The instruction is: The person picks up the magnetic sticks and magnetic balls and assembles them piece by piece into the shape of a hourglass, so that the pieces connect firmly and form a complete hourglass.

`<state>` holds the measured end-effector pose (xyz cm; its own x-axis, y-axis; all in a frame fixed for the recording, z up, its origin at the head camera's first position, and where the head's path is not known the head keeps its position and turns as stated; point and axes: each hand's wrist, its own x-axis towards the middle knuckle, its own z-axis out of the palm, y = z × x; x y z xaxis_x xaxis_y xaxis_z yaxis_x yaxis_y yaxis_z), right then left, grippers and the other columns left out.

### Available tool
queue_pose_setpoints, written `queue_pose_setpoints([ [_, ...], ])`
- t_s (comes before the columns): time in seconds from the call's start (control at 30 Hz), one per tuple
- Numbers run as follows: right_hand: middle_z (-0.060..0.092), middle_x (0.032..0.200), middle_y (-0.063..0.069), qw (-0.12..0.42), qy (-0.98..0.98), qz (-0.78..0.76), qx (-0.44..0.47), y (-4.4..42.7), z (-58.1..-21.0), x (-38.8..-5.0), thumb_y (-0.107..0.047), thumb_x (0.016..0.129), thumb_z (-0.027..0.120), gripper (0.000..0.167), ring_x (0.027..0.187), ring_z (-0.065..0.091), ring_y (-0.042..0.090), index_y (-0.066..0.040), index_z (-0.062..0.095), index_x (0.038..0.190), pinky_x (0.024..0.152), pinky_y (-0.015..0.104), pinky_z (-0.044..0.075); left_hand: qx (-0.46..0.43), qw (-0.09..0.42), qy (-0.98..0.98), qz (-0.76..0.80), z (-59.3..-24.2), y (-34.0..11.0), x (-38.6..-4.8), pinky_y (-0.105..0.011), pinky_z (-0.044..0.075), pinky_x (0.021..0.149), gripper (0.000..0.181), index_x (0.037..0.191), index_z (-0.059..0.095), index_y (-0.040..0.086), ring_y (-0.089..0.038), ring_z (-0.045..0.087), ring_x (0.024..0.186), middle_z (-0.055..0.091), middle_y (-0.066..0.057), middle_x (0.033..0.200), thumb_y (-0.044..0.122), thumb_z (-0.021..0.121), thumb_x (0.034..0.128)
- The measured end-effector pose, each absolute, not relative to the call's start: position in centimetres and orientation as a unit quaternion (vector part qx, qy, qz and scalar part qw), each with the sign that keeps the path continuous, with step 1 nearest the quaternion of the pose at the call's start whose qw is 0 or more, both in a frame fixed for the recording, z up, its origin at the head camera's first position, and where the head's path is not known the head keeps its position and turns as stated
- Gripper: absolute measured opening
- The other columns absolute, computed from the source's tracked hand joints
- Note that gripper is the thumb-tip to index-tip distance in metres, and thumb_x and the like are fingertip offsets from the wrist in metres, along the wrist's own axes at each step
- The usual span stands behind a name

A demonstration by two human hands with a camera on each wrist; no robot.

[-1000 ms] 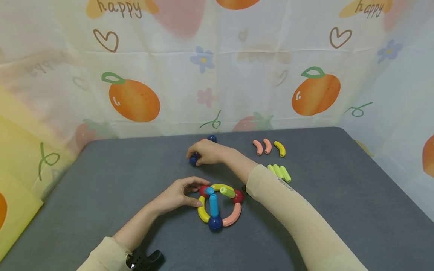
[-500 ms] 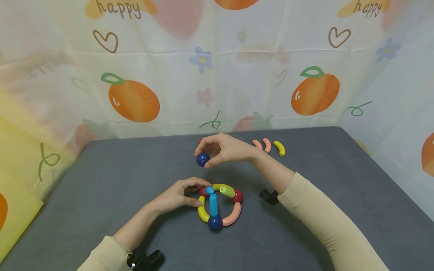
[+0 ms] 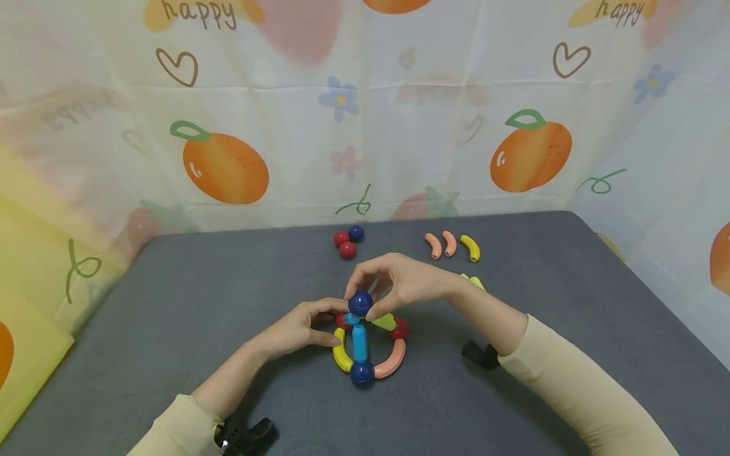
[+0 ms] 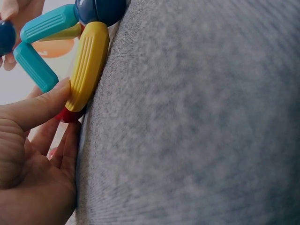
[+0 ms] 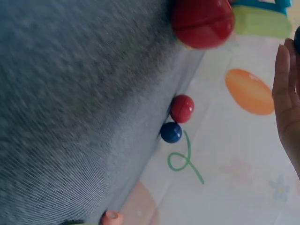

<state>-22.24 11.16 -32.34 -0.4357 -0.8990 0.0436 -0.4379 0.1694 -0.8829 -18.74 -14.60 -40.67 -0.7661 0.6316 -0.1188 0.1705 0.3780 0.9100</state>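
My right hand (image 3: 407, 278) pinches a dark blue ball (image 3: 360, 304) between thumb and fingers, above a ring of magnetic sticks and balls. The ring lies on the table, with a yellow curved stick (image 3: 342, 351), a pink curved stick (image 3: 390, 360), a blue ball (image 3: 362, 373) and a red ball (image 3: 399, 329). Blue sticks (image 3: 359, 343) and a green stick (image 3: 384, 322) lean up and inward, their upper ends close under the held ball. My left hand (image 3: 299, 328) holds the ring's left side. In the left wrist view its thumb presses the yellow curved stick (image 4: 89, 65), fingers behind the red ball (image 4: 71, 116).
Two red balls (image 3: 347, 250) and a blue ball (image 3: 356, 233) sit at the back of the grey table (image 3: 228, 278). To their right lie pink curved sticks (image 3: 449, 244) and a yellow one (image 3: 470, 248). Green sticks (image 3: 476, 281) are partly hidden behind my right arm.
My right hand has picked the blue ball off the table at the back and brought it toward me, over the leaning sticks. My left hand has stayed on the ring.
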Motion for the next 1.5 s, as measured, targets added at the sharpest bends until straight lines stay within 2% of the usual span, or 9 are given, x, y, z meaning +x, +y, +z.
queue_pose_setpoints([
  [0.27, 0.069, 0.107, 0.003, 0.261, 0.733, -0.431, -0.457, 11.2, -33.2, -21.5, -0.013, 0.082, 0.080, 0.030, 0.100, 0.066, 0.016, -0.016, 0.069, 0.110, 0.092, 0.035, 0.057, 0.245, 0.235, 0.796, 0.502, -40.6, -14.5, -18.8, -0.056, 0.040, 0.112, 0.053, 0.139, 0.054, 0.009, -0.034, 0.048, 0.133, 0.053, -0.015, 0.144, 0.011, 0.071, 0.0888],
  [0.43, 0.068, 0.116, 0.001, 0.249, 0.745, -0.426, -0.449, 11.6, -33.4, -21.4, -0.013, 0.081, 0.081, 0.039, 0.104, 0.064, 0.015, -0.018, 0.067, 0.117, 0.093, 0.036, 0.057, 0.246, 0.230, 0.796, 0.503, -40.4, -14.5, -18.6, -0.054, 0.042, 0.111, 0.055, 0.140, 0.054, 0.010, -0.033, 0.049, 0.133, 0.055, -0.014, 0.144, 0.015, 0.073, 0.0880],
  [0.57, 0.065, 0.125, -0.002, 0.242, 0.761, -0.422, -0.429, 12.4, -33.5, -21.5, -0.013, 0.081, 0.081, 0.050, 0.111, 0.063, 0.016, -0.019, 0.061, 0.127, 0.096, 0.036, 0.056, 0.256, 0.220, 0.776, 0.533, -40.0, -14.3, -18.3, -0.059, 0.034, 0.116, 0.056, 0.139, 0.054, 0.013, -0.034, 0.043, 0.141, 0.054, -0.011, 0.146, 0.012, 0.074, 0.0867],
  [0.7, 0.066, 0.122, -0.002, 0.238, 0.786, -0.405, -0.401, 13.5, -33.9, -21.6, -0.017, 0.082, 0.081, 0.043, 0.110, 0.063, 0.018, -0.021, 0.063, 0.121, 0.095, 0.033, 0.056, 0.277, 0.203, 0.753, 0.561, -39.4, -13.8, -18.0, -0.062, 0.027, 0.119, 0.049, 0.135, 0.058, 0.013, -0.032, 0.041, 0.144, 0.058, -0.009, 0.142, 0.008, 0.072, 0.0883],
  [0.8, 0.068, 0.116, -0.003, 0.243, 0.800, -0.385, -0.391, 14.0, -34.5, -21.6, -0.021, 0.083, 0.080, 0.035, 0.106, 0.064, 0.016, -0.024, 0.067, 0.115, 0.093, 0.030, 0.057, 0.286, 0.192, 0.751, 0.563, -39.1, -13.3, -17.8, -0.057, 0.030, 0.119, 0.043, 0.131, 0.061, 0.011, -0.022, 0.050, 0.137, 0.063, -0.010, 0.135, 0.013, 0.072, 0.0890],
  [0.9, 0.069, 0.109, -0.004, 0.243, 0.802, -0.372, -0.398, 14.0, -34.8, -21.5, -0.021, 0.085, 0.078, 0.029, 0.100, 0.065, 0.011, -0.023, 0.068, 0.112, 0.090, 0.029, 0.058, 0.288, 0.183, 0.758, 0.556, -39.1, -12.7, -17.7, -0.042, 0.038, 0.116, 0.043, 0.127, 0.064, 0.010, -0.010, 0.056, 0.123, 0.067, -0.010, 0.127, 0.021, 0.075, 0.0868],
  [1.03, 0.071, 0.102, -0.003, 0.234, 0.801, -0.367, -0.411, 13.8, -34.7, -21.3, -0.018, 0.086, 0.076, 0.024, 0.094, 0.066, 0.009, -0.020, 0.069, 0.109, 0.087, 0.029, 0.059, 0.279, 0.175, 0.768, 0.549, -39.1, -12.3, -17.7, -0.026, 0.043, 0.103, 0.041, 0.122, 0.065, 0.010, -0.007, 0.057, 0.109, 0.069, -0.009, 0.120, 0.025, 0.076, 0.0857],
  [1.27, 0.071, 0.100, 0.000, 0.235, 0.799, -0.369, -0.413, 13.8, -34.8, -21.2, -0.015, 0.088, 0.075, 0.022, 0.091, 0.067, 0.007, -0.017, 0.068, 0.109, 0.086, 0.029, 0.059, 0.264, 0.184, 0.776, 0.543, -39.1, -11.7, -17.8, -0.034, 0.043, 0.101, 0.038, 0.120, 0.066, 0.012, -0.016, 0.057, 0.107, 0.070, -0.007, 0.116, 0.026, 0.077, 0.0852],
  [1.5, 0.071, 0.100, -0.002, 0.229, 0.800, -0.365, -0.417, 13.8, -35.1, -21.1, -0.015, 0.088, 0.074, 0.021, 0.093, 0.067, 0.006, -0.018, 0.068, 0.108, 0.084, 0.029, 0.059, 0.268, 0.188, 0.769, 0.550, -39.1, -11.8, -17.7, -0.026, 0.045, 0.096, 0.041, 0.121, 0.064, 0.011, -0.011, 0.058, 0.105, 0.068, -0.002, 0.115, 0.028, 0.076, 0.0849],
])
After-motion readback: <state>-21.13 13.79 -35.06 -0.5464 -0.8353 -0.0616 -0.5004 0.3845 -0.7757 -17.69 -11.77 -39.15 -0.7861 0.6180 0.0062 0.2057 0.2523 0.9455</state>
